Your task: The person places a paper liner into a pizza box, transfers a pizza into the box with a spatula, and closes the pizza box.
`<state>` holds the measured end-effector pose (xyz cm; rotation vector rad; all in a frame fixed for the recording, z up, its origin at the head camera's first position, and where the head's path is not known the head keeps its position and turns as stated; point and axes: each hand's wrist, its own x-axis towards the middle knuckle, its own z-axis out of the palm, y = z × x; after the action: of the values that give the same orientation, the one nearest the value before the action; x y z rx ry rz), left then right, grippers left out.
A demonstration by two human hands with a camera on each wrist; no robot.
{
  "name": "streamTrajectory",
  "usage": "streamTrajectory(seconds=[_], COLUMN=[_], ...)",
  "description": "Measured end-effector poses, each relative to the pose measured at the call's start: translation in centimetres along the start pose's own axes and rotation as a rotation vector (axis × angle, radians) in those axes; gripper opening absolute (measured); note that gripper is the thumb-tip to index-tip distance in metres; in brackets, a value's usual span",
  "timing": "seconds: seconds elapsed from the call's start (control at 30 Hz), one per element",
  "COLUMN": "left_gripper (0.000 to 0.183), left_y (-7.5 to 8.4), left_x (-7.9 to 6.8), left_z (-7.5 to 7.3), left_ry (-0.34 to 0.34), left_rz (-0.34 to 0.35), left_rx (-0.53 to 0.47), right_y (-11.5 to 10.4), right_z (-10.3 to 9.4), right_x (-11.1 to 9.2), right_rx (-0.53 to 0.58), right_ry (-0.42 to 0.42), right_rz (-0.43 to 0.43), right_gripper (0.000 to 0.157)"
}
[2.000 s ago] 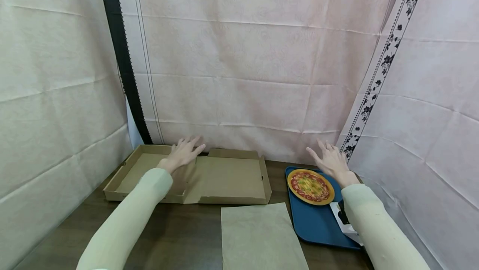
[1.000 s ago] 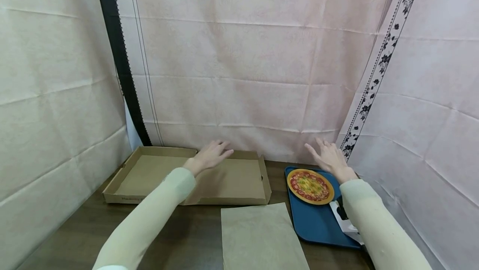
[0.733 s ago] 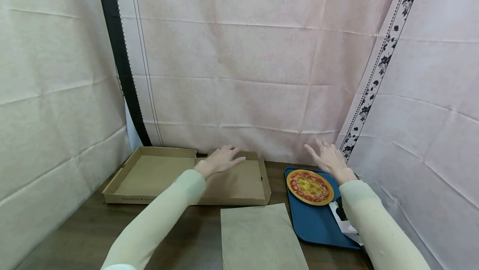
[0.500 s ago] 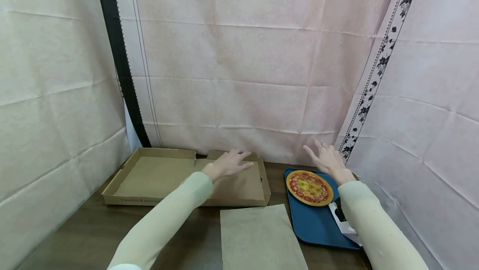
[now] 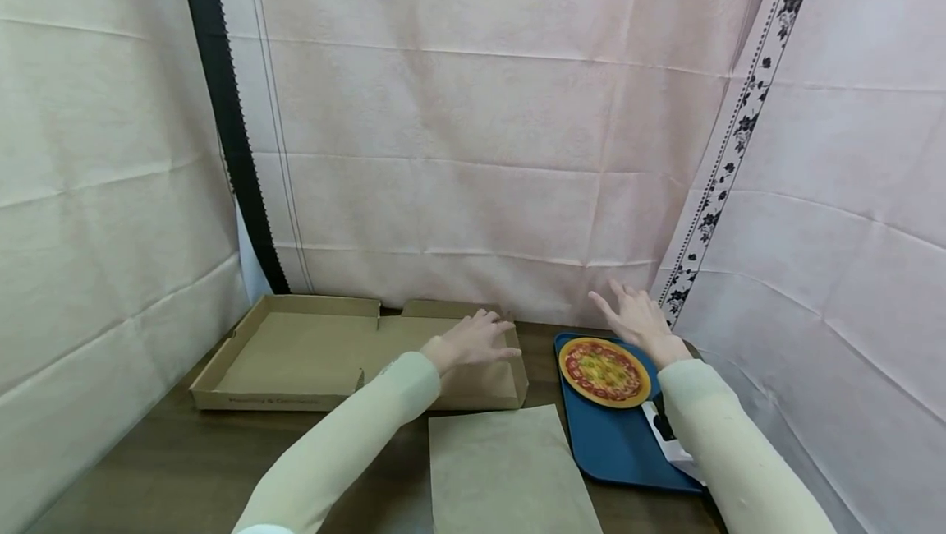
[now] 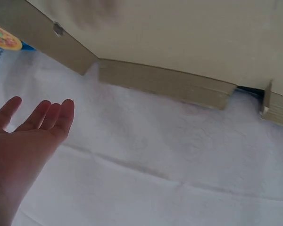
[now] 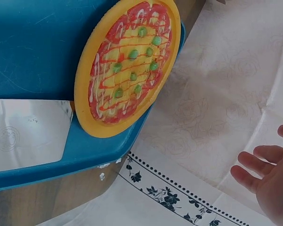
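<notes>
My left hand [image 5: 473, 341], fingers spread and holding nothing, hovers over the right half of an opened cardboard pizza box [image 5: 296, 353]. In the left wrist view its palm shows, with relaxed fingers. My right hand [image 5: 637, 324] is raised above the far end of a blue tray [image 5: 613, 448], fingers extended and nothing in them. On that tray lies a round pizza [image 5: 604, 372] with a yellow crust and red, yellow and green topping. Beside it lies a flat shiny metal blade [image 7: 28, 134] with a dark part; my right sleeve covers some of it.
A brown paper sheet [image 5: 510, 468] lies on the dark wooden table [image 5: 177, 468], in front of the box and left of the tray. Pale cloth [image 5: 458, 107] hangs close behind and on both sides, with a floral border at the right.
My left hand has moved rightward across the box from its left half to its right half and dropped slightly nearer. The right hand has hardly moved; the box, tray and pizza stay put.
</notes>
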<state>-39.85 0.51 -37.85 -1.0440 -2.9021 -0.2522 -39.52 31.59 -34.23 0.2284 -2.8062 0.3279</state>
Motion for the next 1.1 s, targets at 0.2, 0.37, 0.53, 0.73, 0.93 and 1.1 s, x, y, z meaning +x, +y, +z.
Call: streamTrajectory(seconds=[0.2, 0.37, 0.53, 0.73, 0.93, 1.1], left_gripper=[0.069, 0.069, 0.067, 0.066, 0.06, 0.046], left_y=[1.9, 3.1, 3.9, 4.5, 5.2, 5.8], left_x=[-0.1, -0.2, 0.2, 0.6, 1.1, 1.1], left_z=[0.9, 1.7, 2.9, 3.8, 4.6, 5.0], left_ry=[-0.054, -0.082, -0.093, -0.104, -0.117, -0.118], left_rz=[0.036, 0.059, 0.096, 0.104, 0.116, 0.121], left_rx=[-0.004, -0.001, 0.088, 0.124, 0.124, 0.146], right_y=[0.1, 0.1, 0.0, -0.2, 0.0, 0.0], right_z=[0.3, 0.4, 0.3, 0.2, 0.3, 0.4], right_x=[-0.1, 0.0, 0.1, -0.1, -0.1, 0.0], right_rx=[0.001, 0.001, -0.008, -0.005, 0.002, 0.0], right_ry=[-0.01, -0.012, -0.012, -0.018, -0.031, -0.023], right_rz=[0.004, 0.01, 0.009, 0.012, 0.021, 0.018], right_gripper=[0.077, 0.076, 0.077, 0.078, 0.078, 0.078])
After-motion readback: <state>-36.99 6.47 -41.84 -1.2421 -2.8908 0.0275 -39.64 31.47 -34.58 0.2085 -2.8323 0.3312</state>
